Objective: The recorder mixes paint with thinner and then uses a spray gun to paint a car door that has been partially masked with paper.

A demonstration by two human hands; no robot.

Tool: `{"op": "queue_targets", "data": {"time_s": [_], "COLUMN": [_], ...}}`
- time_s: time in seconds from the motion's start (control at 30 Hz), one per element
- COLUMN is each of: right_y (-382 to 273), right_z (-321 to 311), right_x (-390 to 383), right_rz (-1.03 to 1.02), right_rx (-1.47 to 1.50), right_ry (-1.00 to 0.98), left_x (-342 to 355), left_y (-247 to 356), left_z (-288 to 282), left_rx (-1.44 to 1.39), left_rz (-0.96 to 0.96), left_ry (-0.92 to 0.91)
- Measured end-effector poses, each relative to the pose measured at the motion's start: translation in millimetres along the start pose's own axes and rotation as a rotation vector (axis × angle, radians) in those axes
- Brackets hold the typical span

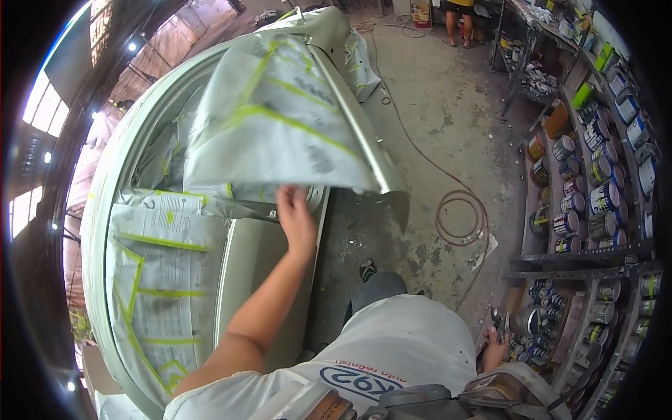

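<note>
My left hand point(295, 218) reaches up to the lower edge of a swung-out car door point(381, 164). Its fingers look stretched out, slightly blurred, with the tips at or just under that edge; whether they press on it I cannot tell. Grey masking paper point(280, 150) with yellow-green tape covers much of the door. Low at the right, beside my body, my right hand point(495, 352) is closed round a metallic spray gun point(499, 320). The pale car body point(262, 255) stands to my left, with more taped masking paper point(168, 273) over its window opening.
A reddish hose point(462, 220) lies coiled on the stained concrete floor point(434, 133). Shelves point(560, 262) with many paint cans point(567, 222) line the right side. Far off, a person's legs point(458, 31) stand near a cluttered metal rack point(535, 70).
</note>
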State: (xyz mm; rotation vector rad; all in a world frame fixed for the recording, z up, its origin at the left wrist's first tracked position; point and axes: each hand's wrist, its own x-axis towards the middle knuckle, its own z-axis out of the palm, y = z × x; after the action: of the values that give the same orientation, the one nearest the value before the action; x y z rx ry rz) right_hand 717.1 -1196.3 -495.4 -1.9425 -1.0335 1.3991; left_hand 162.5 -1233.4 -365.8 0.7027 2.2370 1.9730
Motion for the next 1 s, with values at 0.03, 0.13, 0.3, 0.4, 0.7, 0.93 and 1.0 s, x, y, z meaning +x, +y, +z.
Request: {"op": "queue_targets", "data": {"time_s": [0.03,0.13,0.3,0.4,0.7,0.93,1.0], "right_y": [-14.3,-43.0,-56.0,-78.9,-125.3,-153.7,-160.9], "right_z": [9.4,27.8,49.0,67.8,111.8,153.3,161.4], "right_x": [5.6,17.8,41.2,36.7,44.8,45.5,48.7], "right_rz": [-0.035,-0.116,-0.174,-0.186,-0.128,-0.124,-0.114], "right_rx": [0.006,-0.01,0.028,0.092,0.243,0.198,0.236], "right_ry": [0.007,-0.056,-0.146,-0.144,0.028,0.195,0.21], "left_x": [31.0,94.3,147.9,160.0,203.5,223.5,229.6], "left_y": [0.1,83.0,186.1,219.9,244.1,249.3,247.4], "left_z": [1.5,42.3,125.7,171.1,317.3,415.8,447.2], "left_rx": [-0.067,-0.214,-0.053,0.094,0.32,0.358,0.454], "left_rz": [0.073,0.429,1.109,1.086,1.155,1.236,1.231], "left_ry": [0.123,0.322,-0.1,-0.269,-0.505,-0.407,-0.344]}}
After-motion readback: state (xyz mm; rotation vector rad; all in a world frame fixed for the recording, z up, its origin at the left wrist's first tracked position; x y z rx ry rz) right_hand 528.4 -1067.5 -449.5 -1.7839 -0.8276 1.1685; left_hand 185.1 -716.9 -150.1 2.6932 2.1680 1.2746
